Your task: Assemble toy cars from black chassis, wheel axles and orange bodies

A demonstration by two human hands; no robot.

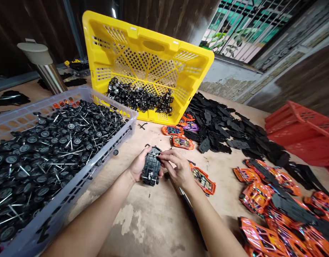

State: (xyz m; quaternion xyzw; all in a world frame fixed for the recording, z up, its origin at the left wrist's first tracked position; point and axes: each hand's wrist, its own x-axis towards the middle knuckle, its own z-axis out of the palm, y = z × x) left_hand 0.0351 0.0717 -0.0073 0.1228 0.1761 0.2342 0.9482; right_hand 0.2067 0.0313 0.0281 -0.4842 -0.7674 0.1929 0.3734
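A black toy car chassis (151,167) lies underside up in my left hand (139,165), whose fingers are closed along its left side. A wheeled axle crosses its lower end. Near the upper end runs a thin silver axle (154,154), and the closed fingertips of my right hand (176,166) meet its right end; the wheel there is hidden by them. Below my right wrist, a long dark object with a silver edge (184,196) lies on the table, partly covered by the forearm. Just right of that hand is an orange car body (203,179).
A clear plastic basket (110,153) full of wheel axles stands left. Behind, a tilted yellow crate (153,43) holds more wheeled parts. Black chassis (215,121) are heaped back right, beside a red crate (300,132). Orange car bodies (260,196) lie at right. A steel tumbler (48,67) stands back left.
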